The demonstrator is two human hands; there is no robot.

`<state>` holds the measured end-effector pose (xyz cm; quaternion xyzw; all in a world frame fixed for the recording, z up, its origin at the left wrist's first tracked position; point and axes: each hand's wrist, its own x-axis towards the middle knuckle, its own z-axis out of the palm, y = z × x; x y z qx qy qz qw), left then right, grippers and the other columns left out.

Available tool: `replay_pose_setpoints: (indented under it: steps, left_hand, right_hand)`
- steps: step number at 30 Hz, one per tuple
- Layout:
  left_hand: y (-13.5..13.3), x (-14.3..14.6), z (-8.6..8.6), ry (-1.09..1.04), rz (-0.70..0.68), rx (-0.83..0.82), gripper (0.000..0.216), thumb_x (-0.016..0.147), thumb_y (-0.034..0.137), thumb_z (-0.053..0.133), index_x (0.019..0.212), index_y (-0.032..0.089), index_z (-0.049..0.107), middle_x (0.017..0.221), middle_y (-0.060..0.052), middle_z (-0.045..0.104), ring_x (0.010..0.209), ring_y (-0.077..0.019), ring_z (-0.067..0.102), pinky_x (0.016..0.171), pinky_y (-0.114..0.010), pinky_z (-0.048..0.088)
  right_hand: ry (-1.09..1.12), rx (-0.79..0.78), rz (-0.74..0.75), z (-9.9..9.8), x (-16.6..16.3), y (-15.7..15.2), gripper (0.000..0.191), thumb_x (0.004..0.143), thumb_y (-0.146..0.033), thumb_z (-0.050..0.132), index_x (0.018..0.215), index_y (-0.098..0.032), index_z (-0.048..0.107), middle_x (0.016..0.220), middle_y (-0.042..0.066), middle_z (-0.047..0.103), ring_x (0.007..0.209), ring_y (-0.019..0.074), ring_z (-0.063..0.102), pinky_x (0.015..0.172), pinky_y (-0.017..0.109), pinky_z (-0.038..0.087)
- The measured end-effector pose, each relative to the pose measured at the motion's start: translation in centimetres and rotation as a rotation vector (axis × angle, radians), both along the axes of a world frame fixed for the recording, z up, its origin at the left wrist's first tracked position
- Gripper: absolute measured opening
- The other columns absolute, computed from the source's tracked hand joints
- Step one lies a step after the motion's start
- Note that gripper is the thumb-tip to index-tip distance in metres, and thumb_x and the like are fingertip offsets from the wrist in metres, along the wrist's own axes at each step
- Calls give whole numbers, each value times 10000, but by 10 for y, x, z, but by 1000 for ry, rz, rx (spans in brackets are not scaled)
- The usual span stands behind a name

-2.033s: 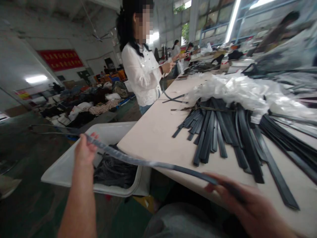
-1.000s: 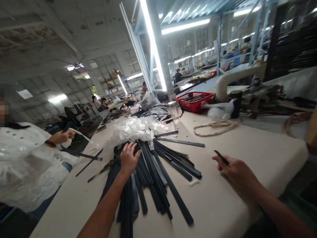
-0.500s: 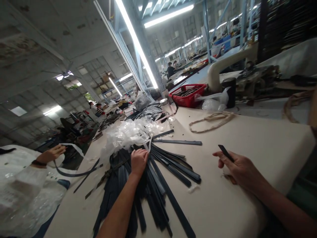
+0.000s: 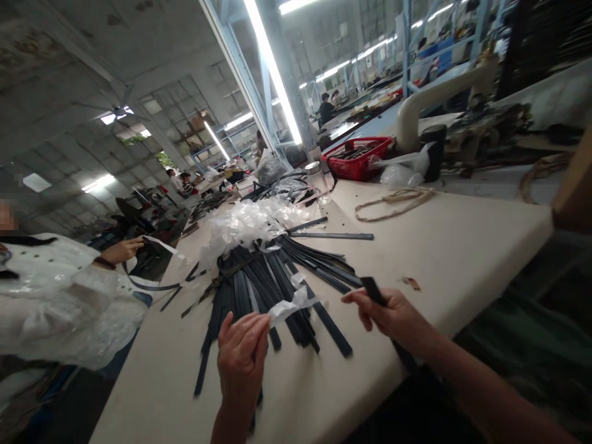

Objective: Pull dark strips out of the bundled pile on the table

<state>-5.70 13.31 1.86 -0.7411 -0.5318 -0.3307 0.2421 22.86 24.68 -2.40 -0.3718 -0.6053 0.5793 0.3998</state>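
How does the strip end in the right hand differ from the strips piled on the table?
The strip end is pinched upright in the right hand, alone; the piled strips lie flat, fanned and overlapping on the table. Some piled strips carry clear plastic wrap; the held end looks bare. Both are dark, flat and narrow.

Long fluorescent tubes [image 4: 272, 68] running from the top centre down toward the middle give bright, blown-out glare, while the ceiling at upper left and the lower right corner stay dim. The pale worktop [image 4: 439, 246] is evenly lit with only soft, faint shadows. Wide-angle distortion bends and tilts lines toward the edges, and the left and right margins are smeared and out of focus.
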Motion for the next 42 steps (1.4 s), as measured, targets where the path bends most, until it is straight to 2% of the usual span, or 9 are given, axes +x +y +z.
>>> replay_pose_setpoints:
  steps: [4,8,10,14,20,28,32,36,42]
  left_hand:
    - [-18,18,0,15,-78,-34,226,878,108,616,1060,213,696,999,-37,754,1012,-177,665,1145,-431,262]
    - [-20,27,14,55,-224,-41,221,895,129,604,1031,264,716,1021,-12,757,1069,-174,650,1159,-452,246]
    - [-18,28,25,105,-274,-26,222,902,147,603,1030,286,719,1044,-5,755,1094,-171,640,1165,-456,241]
    - [-13,24,50,190,-321,41,226,889,160,631,1017,322,723,1075,2,748,1113,-163,627,1166,-453,246]
    - [2,6,72,238,-332,100,235,836,140,693,974,326,732,1093,-14,736,1126,-186,618,1148,-484,280]
    - [46,-28,79,225,-261,203,233,806,149,729,973,312,723,1145,-27,716,1116,-191,633,1114,-475,333]
    - [66,-41,82,140,-274,172,211,829,166,707,973,318,731,1159,-22,716,1118,-191,635,1106,-471,340]
    - [86,-44,78,19,-257,77,127,881,230,650,952,282,741,1105,-33,736,1086,-184,647,1092,-452,353]
    - [105,-41,56,-190,-219,-103,166,900,323,607,933,250,752,1096,-50,735,1068,-182,639,1094,-442,349]
  right_hand:
    - [-33,97,231,14,-35,-31,455,834,-390,635,1192,-110,664,569,-40,544,507,126,515,514,233,426]
    - [-155,151,462,37,-46,-24,486,796,-300,689,1256,-154,628,571,-65,546,475,104,517,472,194,413]
    - [-214,147,569,50,-49,-17,450,766,-307,728,1185,-159,660,562,-66,550,462,102,523,427,175,384]
    - [-216,98,737,66,-56,-9,244,711,-337,757,846,-140,708,500,-55,552,434,93,507,402,162,358]
    - [-139,40,783,73,-51,-5,245,696,-363,727,782,-133,714,516,-47,557,452,81,505,441,165,379]
    - [-160,-9,822,65,-51,-11,218,700,-329,753,783,-127,756,490,-47,557,420,66,457,403,165,308]
    - [-147,-33,810,60,-52,-12,196,702,-317,744,769,-133,742,496,-50,559,426,68,457,397,167,298]
    - [-114,-50,792,67,-55,-13,207,755,-343,679,717,-141,707,471,-60,538,399,62,405,386,177,282]
    - [-126,-117,714,65,-56,-14,189,742,-320,681,743,-135,723,461,-54,539,393,63,387,378,176,264]
